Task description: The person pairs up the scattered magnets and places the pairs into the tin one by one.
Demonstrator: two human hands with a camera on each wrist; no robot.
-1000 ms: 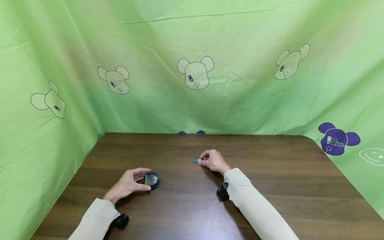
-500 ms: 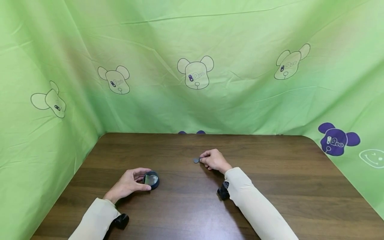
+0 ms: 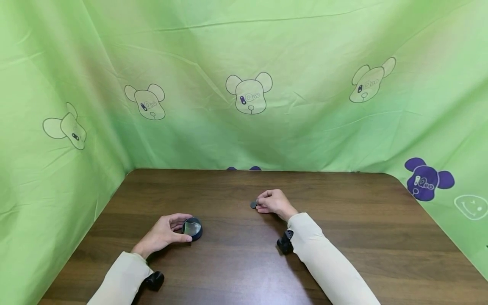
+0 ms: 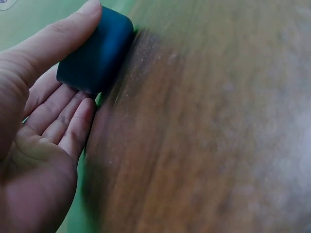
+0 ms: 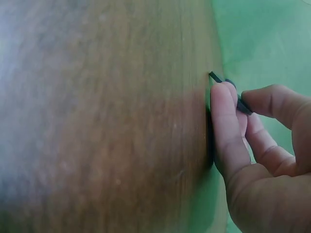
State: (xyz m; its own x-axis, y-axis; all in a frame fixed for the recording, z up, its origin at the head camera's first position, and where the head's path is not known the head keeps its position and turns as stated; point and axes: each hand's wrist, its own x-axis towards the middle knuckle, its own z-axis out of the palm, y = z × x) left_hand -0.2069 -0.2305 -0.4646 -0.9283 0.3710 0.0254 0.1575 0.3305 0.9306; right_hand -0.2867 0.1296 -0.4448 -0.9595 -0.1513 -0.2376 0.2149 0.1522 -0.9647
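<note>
My left hand (image 3: 167, 233) curls its thumb and fingers round a dark blue round dish (image 3: 197, 238) at the left of the table. In the left wrist view the dish's smooth outer wall (image 4: 97, 53) shows between thumb and fingers. Toward the far middle of the table, my right hand (image 3: 275, 204) pinches a small dark disc (image 5: 245, 107) between thumb and finger. A small grey disc (image 3: 253, 205) is seen just left of those fingertips. How the discs touch each other, if they do, is hidden by the fingers.
The brown wood-grain table (image 3: 228, 262) reaches back to a green curtain (image 3: 190, 135) printed with bear heads, which also hangs along both sides. A small black camera (image 3: 154, 281) is worn at the left wrist, and another camera (image 3: 284, 243) at the right.
My right hand has shifted slightly to the right, and the small disc at its fingertips has moved right along with it. The left hand and the dish stay in place.
</note>
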